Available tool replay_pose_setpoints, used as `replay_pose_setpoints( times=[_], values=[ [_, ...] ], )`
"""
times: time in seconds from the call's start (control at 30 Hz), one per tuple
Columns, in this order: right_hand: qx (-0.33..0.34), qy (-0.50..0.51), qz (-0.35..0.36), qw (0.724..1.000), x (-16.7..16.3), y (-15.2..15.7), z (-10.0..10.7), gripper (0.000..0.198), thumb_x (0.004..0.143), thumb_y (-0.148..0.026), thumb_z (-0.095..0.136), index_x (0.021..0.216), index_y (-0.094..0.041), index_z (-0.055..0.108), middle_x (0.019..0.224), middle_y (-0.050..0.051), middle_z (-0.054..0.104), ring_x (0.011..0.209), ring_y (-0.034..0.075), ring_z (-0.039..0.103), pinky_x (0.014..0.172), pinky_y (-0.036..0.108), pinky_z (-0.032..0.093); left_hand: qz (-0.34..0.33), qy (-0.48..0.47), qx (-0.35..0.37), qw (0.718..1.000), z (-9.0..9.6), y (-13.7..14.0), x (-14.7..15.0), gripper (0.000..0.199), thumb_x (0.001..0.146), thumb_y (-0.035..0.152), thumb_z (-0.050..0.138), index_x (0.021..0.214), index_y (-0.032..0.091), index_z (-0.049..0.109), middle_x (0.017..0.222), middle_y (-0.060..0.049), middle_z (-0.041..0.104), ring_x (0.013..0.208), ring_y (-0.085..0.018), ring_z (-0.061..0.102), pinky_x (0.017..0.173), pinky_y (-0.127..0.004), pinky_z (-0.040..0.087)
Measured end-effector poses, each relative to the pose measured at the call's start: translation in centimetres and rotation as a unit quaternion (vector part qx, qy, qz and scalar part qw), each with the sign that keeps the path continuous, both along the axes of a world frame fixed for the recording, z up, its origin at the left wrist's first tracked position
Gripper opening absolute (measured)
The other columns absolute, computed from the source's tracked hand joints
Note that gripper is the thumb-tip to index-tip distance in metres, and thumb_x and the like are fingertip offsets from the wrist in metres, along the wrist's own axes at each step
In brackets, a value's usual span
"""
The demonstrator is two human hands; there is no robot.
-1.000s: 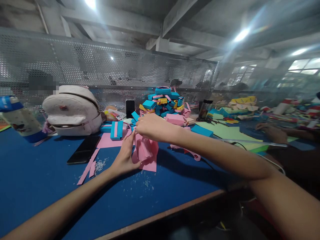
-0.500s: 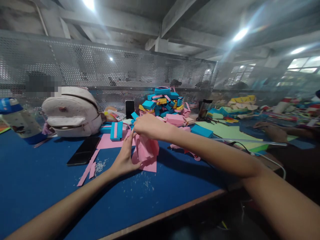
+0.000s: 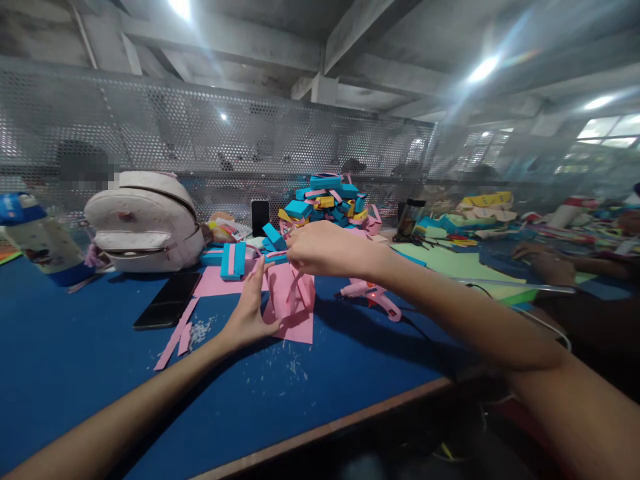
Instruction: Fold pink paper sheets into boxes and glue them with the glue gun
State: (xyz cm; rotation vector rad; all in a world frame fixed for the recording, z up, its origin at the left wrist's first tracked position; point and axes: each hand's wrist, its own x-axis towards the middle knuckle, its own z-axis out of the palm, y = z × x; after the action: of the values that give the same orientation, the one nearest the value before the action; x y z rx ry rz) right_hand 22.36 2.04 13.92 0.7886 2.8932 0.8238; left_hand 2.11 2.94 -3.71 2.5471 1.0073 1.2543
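Note:
A folded pink paper piece [image 3: 285,297] stands on a flat pink sheet on the blue table. My left hand [image 3: 251,307] is at its left side, thumb and fingers spread apart around that edge. Over its top right, my right hand [image 3: 325,250] is closed in a pinch, and a narrow pink paper strip [image 3: 301,287] runs down below the fingers. The right fingertips are partly hidden by the hand. A pink glue gun [image 3: 373,295] with a red light lies under my right forearm. Blue boxes with pink bands, such as one blue box [image 3: 233,261], sit behind my left hand.
A pile of blue, pink and yellow paper boxes [image 3: 325,200] rises at the back. To the left are a black phone [image 3: 167,301], pink strips [image 3: 175,337], a white backpack [image 3: 143,227] and a bottle [image 3: 45,243]. Green sheets [image 3: 450,263] and another person's hand [image 3: 543,263] are at right.
My right hand has moved right, away from my left fingertips. The glue gun and more of the folded pink paper now show. My left hand has stayed nearly in place.

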Motion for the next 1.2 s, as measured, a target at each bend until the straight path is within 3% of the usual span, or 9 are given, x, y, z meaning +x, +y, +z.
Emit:
replay_pose_setpoints(
  times=[0.27,0.4,0.63,0.93,1.2],
  values=[
    [-0.006,-0.017,-0.009,1.000,1.2,-1.1,0.3,0.018,0.080,-0.006,0.053,0.072,-0.013,0.067,0.080,0.008,0.070,0.072,0.017,0.057,0.057,0.029,0.029,0.002,-0.001,0.008,1.000,0.2,-0.1,0.1,0.119,0.069,0.027,0.075,0.150,0.033,-0.013,0.159,-0.013,0.006,0.144,-0.039,0.009,0.113,-0.064,0.019],
    [-0.006,0.001,-0.003,1.000,0.2,-0.4,-0.3,0.018,0.081,-0.006,0.051,0.075,-0.013,0.067,0.083,0.009,0.069,0.076,0.017,0.057,0.057,0.029,0.028,-0.010,0.015,0.006,1.000,0.6,-0.5,0.2,0.117,0.070,0.030,0.075,0.150,0.030,-0.011,0.158,-0.014,0.014,0.144,-0.037,0.015,0.114,-0.061,0.018],
    [0.000,0.023,0.016,1.000,-1.8,1.8,-1.3,0.014,0.081,-0.008,0.056,0.080,-0.013,0.069,0.084,0.009,0.070,0.075,0.017,0.057,0.055,0.029,0.027,-0.018,0.025,0.024,0.999,1.0,-0.8,0.6,0.116,0.071,0.034,0.073,0.151,0.029,-0.011,0.156,-0.014,0.016,0.142,-0.040,0.017,0.112,-0.065,0.016],
    [-0.027,0.028,-0.010,0.999,-3.1,2.3,-1.1,0.016,0.081,-0.008,0.055,0.084,-0.011,0.070,0.085,0.011,0.070,0.075,0.018,0.059,0.056,0.028,0.031,-0.013,0.046,0.038,0.998,0.6,-0.8,0.4,0.114,0.074,0.036,0.071,0.150,0.029,-0.013,0.157,-0.015,0.015,0.143,-0.039,0.015,0.113,-0.065,0.013],
    [-0.062,0.075,-0.018,0.995,-3.0,2.9,-1.8,0.018,0.080,-0.009,0.057,0.084,-0.015,0.073,0.087,0.009,0.069,0.078,0.018,0.059,0.055,0.027,0.027,-0.017,0.020,0.003,1.000,0.5,-0.8,0.3,0.114,0.073,0.031,0.072,0.150,0.030,-0.011,0.158,-0.015,0.011,0.144,-0.039,0.013,0.113,-0.064,0.017]
  ],
)
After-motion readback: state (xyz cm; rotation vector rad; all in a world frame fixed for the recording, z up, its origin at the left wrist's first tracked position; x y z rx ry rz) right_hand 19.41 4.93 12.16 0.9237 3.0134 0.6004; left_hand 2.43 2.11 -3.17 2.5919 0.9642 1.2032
